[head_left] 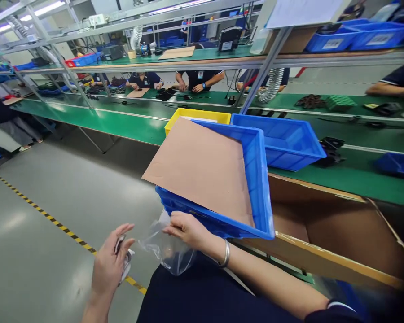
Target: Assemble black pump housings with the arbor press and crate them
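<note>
My right hand (pixel 188 229), with a silver bangle on the wrist, pinches the edge of a clear plastic bag (pixel 175 255). The bag hangs in front of my body. To its left my left hand (pixel 108 260) is raised, its fingers curled around a small whitish, crumpled-looking thing (pixel 127 264) whose kind I cannot make out. Its fingertips point toward the bag, with a gap to my right hand. Just beyond my right hand stands a blue plastic crate (pixel 267 193), with a flat sheet of brown cardboard (pixel 198 166) lying tilted across it.
An open cardboard box (pixel 323 255) stands at right. Behind the crate are a yellow bin (pixel 178 115) and another blue bin (pixel 289 139) on the green workbench (pixel 121 121). Several co-workers sit across the bench. Yellow-black tape (pixel 60 226) crosses the floor at left.
</note>
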